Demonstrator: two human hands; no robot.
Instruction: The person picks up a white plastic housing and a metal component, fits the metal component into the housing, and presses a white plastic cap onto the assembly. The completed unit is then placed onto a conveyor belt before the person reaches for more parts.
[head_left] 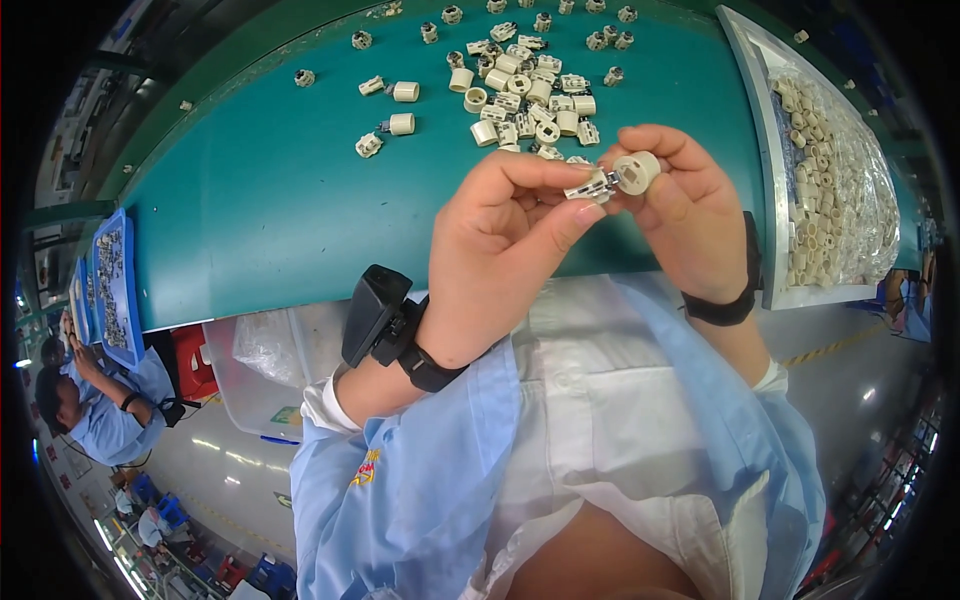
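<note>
Between the thumb and fingertips of my left hand is a small white plastic insert with dark metal contacts. My right hand pinches a cream round plastic sleeve, its slotted end face turned toward the insert. The two parts meet or nearly touch at the metal end; I cannot tell whether they are joined. Both hands are raised over the near edge of the green worktable. Just beyond them lies a loose heap of similar cream sleeves and white inserts.
On the right stands a white-edged tray with a clear bag of many cream sleeves. Scattered inserts lie toward the far edge. At left are a blue tray of small parts and a co-worker. A clear bin sits below the table.
</note>
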